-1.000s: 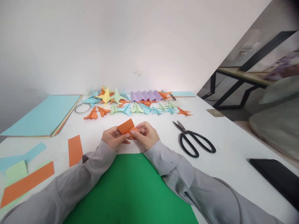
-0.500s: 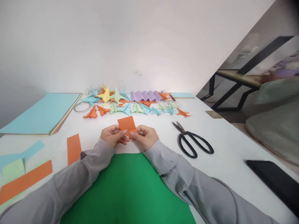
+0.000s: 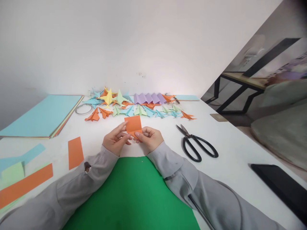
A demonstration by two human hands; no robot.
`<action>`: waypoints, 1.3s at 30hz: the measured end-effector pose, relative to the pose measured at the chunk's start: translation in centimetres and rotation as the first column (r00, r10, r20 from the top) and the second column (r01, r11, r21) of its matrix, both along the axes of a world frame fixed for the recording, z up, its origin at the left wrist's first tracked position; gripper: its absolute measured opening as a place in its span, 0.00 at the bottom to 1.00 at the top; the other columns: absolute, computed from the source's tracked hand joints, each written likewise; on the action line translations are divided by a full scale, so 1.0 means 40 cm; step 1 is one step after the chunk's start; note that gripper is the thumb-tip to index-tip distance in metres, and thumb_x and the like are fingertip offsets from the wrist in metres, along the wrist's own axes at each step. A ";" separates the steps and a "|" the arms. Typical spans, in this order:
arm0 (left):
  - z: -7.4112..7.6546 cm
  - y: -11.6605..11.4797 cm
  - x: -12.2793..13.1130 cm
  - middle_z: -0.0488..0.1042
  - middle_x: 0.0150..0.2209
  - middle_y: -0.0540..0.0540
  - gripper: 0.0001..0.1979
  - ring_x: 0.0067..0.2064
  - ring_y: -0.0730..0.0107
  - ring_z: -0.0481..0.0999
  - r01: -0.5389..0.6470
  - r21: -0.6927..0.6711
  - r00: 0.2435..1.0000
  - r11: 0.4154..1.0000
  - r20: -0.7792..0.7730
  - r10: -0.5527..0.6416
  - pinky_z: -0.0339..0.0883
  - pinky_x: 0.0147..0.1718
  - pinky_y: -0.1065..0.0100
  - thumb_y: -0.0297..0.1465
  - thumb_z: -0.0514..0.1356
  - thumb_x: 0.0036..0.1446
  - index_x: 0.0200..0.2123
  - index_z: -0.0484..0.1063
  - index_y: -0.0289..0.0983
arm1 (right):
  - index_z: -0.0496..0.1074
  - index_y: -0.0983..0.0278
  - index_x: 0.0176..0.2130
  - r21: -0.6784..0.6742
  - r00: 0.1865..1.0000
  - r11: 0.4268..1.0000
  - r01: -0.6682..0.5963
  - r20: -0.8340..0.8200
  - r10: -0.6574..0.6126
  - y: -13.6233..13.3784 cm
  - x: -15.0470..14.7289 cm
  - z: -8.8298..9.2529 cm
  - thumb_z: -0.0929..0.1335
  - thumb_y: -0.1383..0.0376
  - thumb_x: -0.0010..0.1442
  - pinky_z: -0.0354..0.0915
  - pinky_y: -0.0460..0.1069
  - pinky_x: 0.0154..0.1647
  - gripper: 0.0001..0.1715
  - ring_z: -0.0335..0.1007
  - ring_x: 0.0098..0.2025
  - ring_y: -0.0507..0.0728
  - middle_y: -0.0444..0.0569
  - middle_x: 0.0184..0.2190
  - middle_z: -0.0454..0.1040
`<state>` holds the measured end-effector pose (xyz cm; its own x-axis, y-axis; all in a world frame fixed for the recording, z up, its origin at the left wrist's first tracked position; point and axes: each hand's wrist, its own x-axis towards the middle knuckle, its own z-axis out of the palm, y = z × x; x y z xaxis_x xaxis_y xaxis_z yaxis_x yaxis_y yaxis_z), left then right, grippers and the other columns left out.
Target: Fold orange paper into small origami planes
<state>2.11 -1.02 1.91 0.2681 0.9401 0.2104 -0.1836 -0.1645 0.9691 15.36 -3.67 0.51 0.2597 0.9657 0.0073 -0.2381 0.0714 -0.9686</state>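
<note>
— Holding a small orange paper (image 3: 133,124) between both hands, are we?
— We are. Our left hand (image 3: 115,140) and our right hand (image 3: 150,138) meet at its lower edge, over the white table (image 3: 230,150). The paper stands up from our fingers with its flat face toward us.
— How are the hands set?
— Both are closed narrow on it. The right one pinches the bottom edge between thumb and curled fingers. The left one grips the lower left corner, its forefinger stretched up along the paper's left side.
— What lies under our forearms?
— A big green sheet (image 3: 134,195), its far edge just short of our wrists. Our grey sleeves lie across it.
— And to the right?
— Black scissors (image 3: 196,147) lie flat, handles toward us, near our right hand but apart from it. Further right, at the table's edge, we see a flat black object (image 3: 280,185); we cannot tell what it is.
— To the left?
— A short orange strip (image 3: 75,152), a longer orange strip (image 3: 26,185) nearer us, a pale blue strip (image 3: 21,157) and a pale green piece (image 3: 13,171). Behind them sits a stack of coloured sheets (image 3: 43,115), blue on top.
— Beyond the paper?
— A row of folded paper shapes (image 3: 134,110) along the wall, a purple pleated piece (image 3: 148,98) among them, and a ring of clear tape (image 3: 83,109) at the left end.
</note>
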 end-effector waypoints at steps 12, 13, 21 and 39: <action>0.011 0.014 -0.002 0.73 0.18 0.51 0.26 0.18 0.73 0.71 -0.014 -0.221 0.999 0.975 0.028 0.021 0.68 0.17 0.71 0.30 0.70 0.30 0.35 0.64 0.30 | 0.70 0.66 0.21 0.012 0.999 1.000 -0.015 -0.033 0.016 -0.002 -0.007 0.003 0.76 0.58 0.34 0.65 0.45 0.22 0.18 0.66 0.18 0.48 0.44 0.17 0.74; 0.012 0.015 -0.003 0.72 0.17 0.51 0.27 0.18 0.73 0.71 -0.005 -0.238 1.000 0.971 0.027 0.012 0.67 0.17 0.72 0.30 0.70 0.29 0.35 0.65 0.30 | 0.70 0.66 0.21 0.009 0.999 1.000 -0.021 -0.030 0.022 -0.001 -0.006 0.001 0.76 0.58 0.34 0.65 0.44 0.22 0.17 0.66 0.18 0.48 0.44 0.17 0.74; 0.011 0.022 -0.006 0.70 0.15 0.53 0.29 0.17 0.73 0.70 0.026 -0.298 0.999 0.954 0.042 -0.014 0.65 0.14 0.75 0.31 0.71 0.26 0.33 0.62 0.32 | 0.69 0.65 0.21 0.006 0.998 0.999 -0.052 -0.024 0.052 0.000 -0.002 0.000 0.76 0.59 0.34 0.64 0.44 0.22 0.17 0.67 0.18 0.48 0.43 0.17 0.74; 0.006 0.035 -0.012 0.69 0.13 0.53 0.28 0.13 0.76 0.65 0.044 -0.347 0.999 0.937 0.019 -0.040 0.58 0.11 0.76 0.30 0.71 0.26 0.35 0.65 0.30 | 0.70 0.65 0.24 0.030 0.989 0.989 -0.145 -0.007 0.146 0.006 0.015 -0.013 0.73 0.56 0.41 0.65 0.45 0.25 0.16 0.69 0.21 0.49 0.43 0.20 0.75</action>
<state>1.63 0.40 2.17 0.3086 0.9431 -0.1241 -0.1948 0.1903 0.9622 15.94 -3.42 -0.01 0.1167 0.9926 0.0344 -0.2568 0.0636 -0.9644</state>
